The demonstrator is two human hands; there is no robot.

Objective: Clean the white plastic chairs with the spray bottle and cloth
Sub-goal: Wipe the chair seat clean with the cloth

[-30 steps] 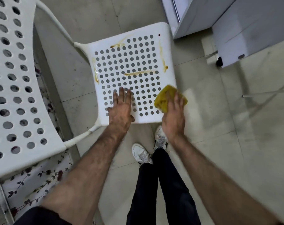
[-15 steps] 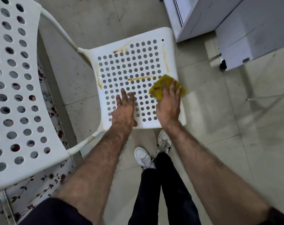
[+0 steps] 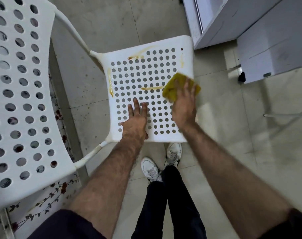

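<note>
Two bare hands rest on the white perforated plastic chair seat (image 3: 146, 73) at the centre of the frame. Left hand (image 3: 135, 122) lies palm down, fingers spread flat on the lower middle of the seat, holding nothing. Right hand (image 3: 183, 107) presses a crumpled yellow cloth (image 3: 171, 88) against the seat's right side, fingers extended over the cloth rather than curled round it; the cloth's right corner overhangs the seat edge.

Brownish-yellow streaks are present on the seat: one short horizontal streak (image 3: 151, 88) at mid-seat, its right end touching the cloth; one vertical run (image 3: 110, 85) along the left border; one curved smear (image 3: 139, 54) along the upper border; one faint vertical mark (image 3: 181, 62) near the upper right corner, just above the cloth. A small dark spot (image 3: 181, 49) sits at the upper right corner.

White tubular frame bars (image 3: 72, 33) join the seat to the chair's large perforated white backrest (image 3: 22, 100), which fills the left of the frame. A floral-patterned fabric (image 3: 48, 197) shows beneath it at lower left.

Pale floor tiles (image 3: 224, 135) surround the chair. White cabinet units (image 3: 250, 31) occupy the upper right. The person's white sneakers (image 3: 151, 169) and dark trousers (image 3: 172, 204) appear below the seat at lower centre
</note>
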